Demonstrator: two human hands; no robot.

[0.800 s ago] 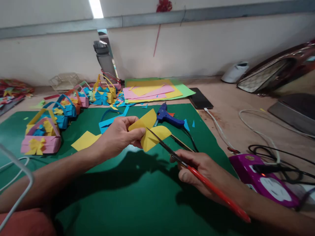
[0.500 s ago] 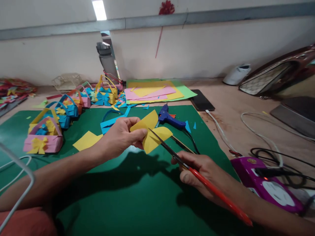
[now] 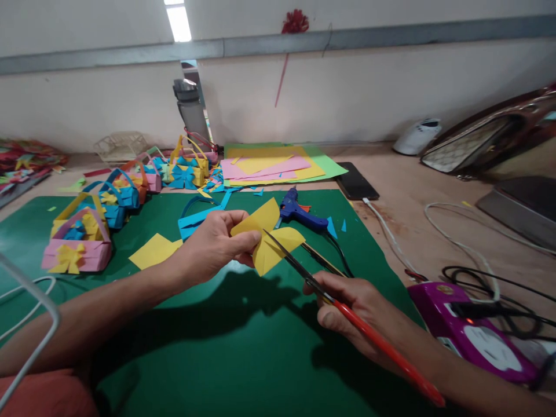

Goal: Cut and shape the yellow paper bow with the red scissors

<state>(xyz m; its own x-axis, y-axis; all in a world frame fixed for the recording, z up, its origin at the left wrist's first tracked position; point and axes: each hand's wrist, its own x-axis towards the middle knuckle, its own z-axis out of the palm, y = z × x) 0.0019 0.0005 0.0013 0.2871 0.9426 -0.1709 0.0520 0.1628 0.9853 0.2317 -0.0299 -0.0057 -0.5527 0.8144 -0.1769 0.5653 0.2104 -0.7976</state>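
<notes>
left hand [image 3: 215, 246]: raised above the green mat [image 3: 243, 359], thumb and fingers pinched shut on the near edge of a folded yellow paper piece [image 3: 264, 234]; the other fingers curl in under it.
yellow paper piece: held in the air over the middle of the mat, folded so two rounded flaps spread apart, one pointing up and back, one out toward the right hand.
right hand [image 3: 354, 310]: low over the mat's right part, fingers wrapped closed around the red handles of the scissors [image 3: 330, 298]; thumb on top.
scissors: blades parted in a narrow v, the upper blade lying across the lower flap of the yellow paper, its tip touching the fold where the flaps meet; the other blade points off to the right, clear of the paper.
yellow scrap [image 3: 154, 251]: flat on the mat, just behind the left wrist.
glue gun [image 3: 299, 213]: blue, lying on the mat beyond the held paper, its black cord trailing toward the right hand.
blue strip [image 3: 202, 213]: a looped band of paper on the mat behind the left hand.
paper baskets [image 3: 78, 243]: a row of pink, blue and yellow ones with bows along the mat's left and far edge.
coloured sheets [image 3: 278, 165]: stacked flat past the mat, a dark phone [image 3: 356, 184] just beside them.
purple device [image 3: 471, 330]: at the right, cables running over it.
</notes>
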